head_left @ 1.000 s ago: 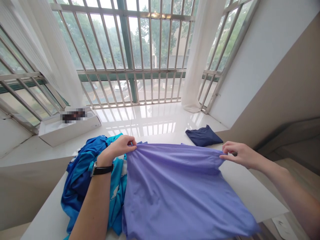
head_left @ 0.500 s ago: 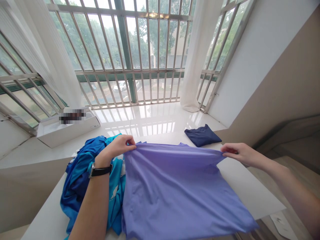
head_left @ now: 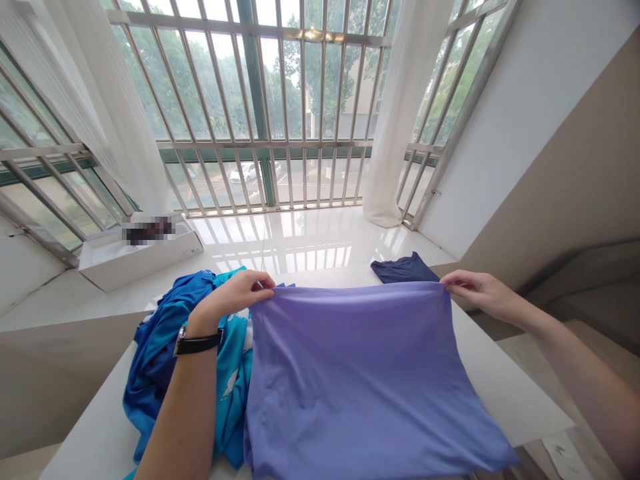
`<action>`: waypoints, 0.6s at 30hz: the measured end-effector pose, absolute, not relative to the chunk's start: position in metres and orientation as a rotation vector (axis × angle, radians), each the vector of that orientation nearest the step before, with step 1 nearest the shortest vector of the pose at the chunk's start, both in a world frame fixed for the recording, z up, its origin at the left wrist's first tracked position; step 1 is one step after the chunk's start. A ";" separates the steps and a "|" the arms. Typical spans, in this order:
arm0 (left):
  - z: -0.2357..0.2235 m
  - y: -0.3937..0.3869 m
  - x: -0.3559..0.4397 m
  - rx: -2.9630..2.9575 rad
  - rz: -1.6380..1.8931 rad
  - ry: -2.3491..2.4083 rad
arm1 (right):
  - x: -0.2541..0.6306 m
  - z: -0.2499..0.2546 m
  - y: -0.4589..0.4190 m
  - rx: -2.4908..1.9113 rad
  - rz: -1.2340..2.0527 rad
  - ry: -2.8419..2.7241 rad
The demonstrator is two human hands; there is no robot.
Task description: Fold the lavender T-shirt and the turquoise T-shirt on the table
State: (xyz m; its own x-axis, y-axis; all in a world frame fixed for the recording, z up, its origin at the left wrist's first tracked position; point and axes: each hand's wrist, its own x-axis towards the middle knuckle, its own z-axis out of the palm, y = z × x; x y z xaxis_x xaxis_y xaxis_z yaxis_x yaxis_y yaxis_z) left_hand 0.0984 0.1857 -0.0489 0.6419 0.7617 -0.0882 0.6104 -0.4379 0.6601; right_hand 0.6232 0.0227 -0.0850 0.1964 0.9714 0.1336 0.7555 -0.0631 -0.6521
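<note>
A lavender garment [head_left: 365, 373] is stretched between my two hands, its upper edge nearly level and its lower part spread over the white table [head_left: 515, 393]. My left hand [head_left: 245, 290], with a black-strapped watch at the wrist, pinches the upper left corner. At the upper right corner, my right hand [head_left: 473, 290] grips the cloth between thumb and fingers. Beside my left forearm lies a crumpled heap of blue and turquoise clothes [head_left: 167, 347], partly covered by that arm. The garment's full shape cannot be made out.
A folded navy garment [head_left: 403, 268] lies beyond the lavender cloth, near the white window ledge [head_left: 295, 247]. On the ledge at left stands an open white box [head_left: 145, 263] with a blurred item on it. Barred windows and white curtains [head_left: 393, 133] rise behind.
My right hand has risen slightly, lifting the right corner. The upper edge now sits straighter and higher, covering part of the navy garment. My left hand has barely moved.
</note>
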 end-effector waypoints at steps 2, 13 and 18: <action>-0.065 0.196 0.102 2.244 0.318 1.101 | 0.623 -0.099 0.038 -1.857 0.518 -1.559; -0.108 0.217 0.120 2.345 0.255 1.189 | 0.607 -0.181 0.088 -2.021 0.228 -1.522; -0.115 0.221 0.123 2.369 0.322 1.311 | 0.611 -0.184 0.092 -2.066 0.311 -1.484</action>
State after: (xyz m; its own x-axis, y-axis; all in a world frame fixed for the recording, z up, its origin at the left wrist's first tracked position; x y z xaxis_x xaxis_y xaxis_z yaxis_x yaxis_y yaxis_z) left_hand 0.1229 0.2210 -0.1148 0.5305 0.8477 0.0026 0.7523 -0.4722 0.4594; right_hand 0.6111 0.0924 -0.1838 0.3566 0.9241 0.1372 0.7913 -0.2207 -0.5703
